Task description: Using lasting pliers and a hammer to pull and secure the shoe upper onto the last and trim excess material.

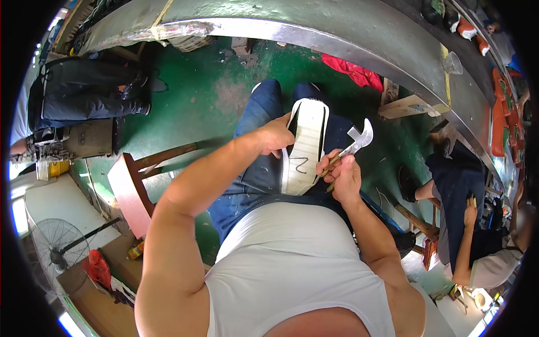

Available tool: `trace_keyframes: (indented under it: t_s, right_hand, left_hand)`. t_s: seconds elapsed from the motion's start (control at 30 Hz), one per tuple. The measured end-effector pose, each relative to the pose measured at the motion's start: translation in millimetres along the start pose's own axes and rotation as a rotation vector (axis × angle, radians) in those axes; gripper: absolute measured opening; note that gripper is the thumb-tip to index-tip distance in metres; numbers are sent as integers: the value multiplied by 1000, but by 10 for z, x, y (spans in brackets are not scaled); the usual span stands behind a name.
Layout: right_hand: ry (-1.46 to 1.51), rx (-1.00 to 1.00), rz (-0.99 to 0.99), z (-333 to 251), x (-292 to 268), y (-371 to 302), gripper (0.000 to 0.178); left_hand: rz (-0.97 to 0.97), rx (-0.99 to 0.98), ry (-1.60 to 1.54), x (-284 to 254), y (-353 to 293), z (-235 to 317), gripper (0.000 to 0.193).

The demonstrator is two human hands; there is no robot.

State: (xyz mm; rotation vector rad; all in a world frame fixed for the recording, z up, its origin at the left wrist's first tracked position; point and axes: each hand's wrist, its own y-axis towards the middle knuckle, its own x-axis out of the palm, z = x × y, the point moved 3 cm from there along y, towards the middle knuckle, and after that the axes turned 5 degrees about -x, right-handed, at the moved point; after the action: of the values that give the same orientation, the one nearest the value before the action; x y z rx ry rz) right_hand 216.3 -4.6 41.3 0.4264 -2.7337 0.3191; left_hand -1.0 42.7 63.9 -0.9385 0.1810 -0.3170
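Note:
A shoe upper on its last [307, 132] rests sole side up on my lap, toe end away from me. Its pale underside carries a dark scrawled mark, and a white rim runs round a black gap along both sides. My left hand [275, 136] grips its left edge, thumb and fingers closed round the side. In my right hand [345, 175], fingers are wrapped round the handles of metal lasting pincers [362, 137], whose curved jaw and hammer lug point up and away from me. That hand sits close beside the shoe's near right edge; whether it touches is unclear.
A long metal-edged workbench [314, 40] curves across the far side. Left of me are a pink-topped wooden stool [130, 194] and a fan [56, 253]. Red cloth [353, 72] lies under the bench. At the right sits another person [494, 264]; orange shoe parts [498, 129] lie on the bench.

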Motion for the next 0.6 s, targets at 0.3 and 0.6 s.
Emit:
trace_keyframes:
  t_s: [0.3,0.6]
  right_hand:
    - [-189,116,26,-342,-297,358,26]
    - [-1276,20,-793,-711,-27,176,52]
  left_hand:
    - [-5,-34,-427,152,-152,-553,64]
    - [95,366,-258,502,-180,-936,99]
